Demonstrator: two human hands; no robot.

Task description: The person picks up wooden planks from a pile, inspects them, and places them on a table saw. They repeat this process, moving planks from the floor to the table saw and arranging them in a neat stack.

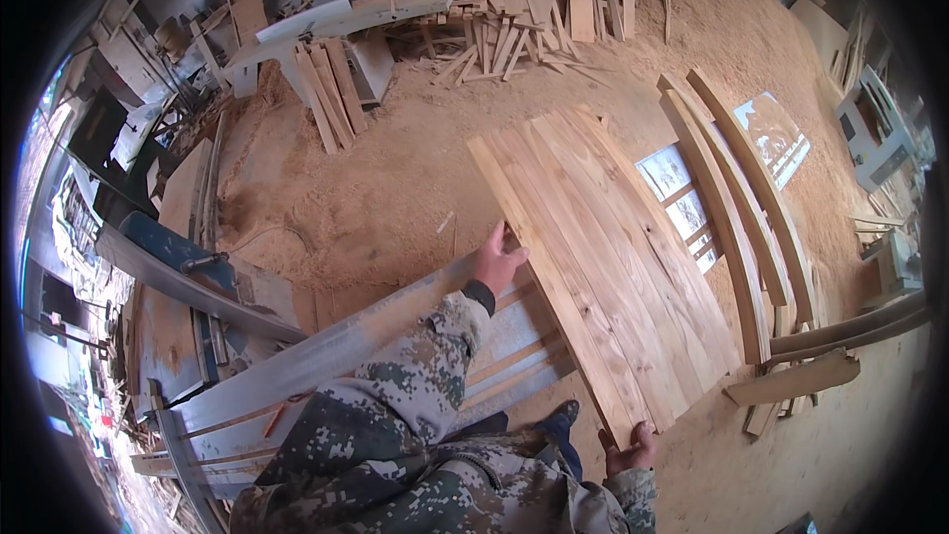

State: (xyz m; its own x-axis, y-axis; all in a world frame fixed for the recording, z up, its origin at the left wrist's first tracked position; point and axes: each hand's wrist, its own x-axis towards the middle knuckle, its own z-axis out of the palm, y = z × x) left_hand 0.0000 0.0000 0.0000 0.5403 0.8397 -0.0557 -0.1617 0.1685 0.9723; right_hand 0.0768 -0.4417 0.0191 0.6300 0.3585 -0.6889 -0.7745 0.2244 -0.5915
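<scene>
far left: a metal machine frame (198, 282) with a blue part stands at the edge of the sawdust floor (376, 188). a long grey metal rail (326, 351) runs diagonally from lower left up toward the centre.

centre: the left hand (497, 262) reaches forward over that rail, and its grip is closed on the left long edge of a stack of wooden boards (603, 247), fingers over the edge, about midway along it. the right hand (631, 453) holds the near end of the same stack at its lower corner, fingers wrapped under the end grain.

relation: the stack's long axis runs from the right hand, close to the body, away and up-left toward the far end. the stack lies right of the left hand and ahead of the right hand. the right hand is nearer the body.

right: curved wooden pieces (736, 227) lie just beside the stack's right edge, so room there is tight. open sawdust floor lies beyond the far end; a pile of offcuts (504, 10) sits well apart.
</scene>
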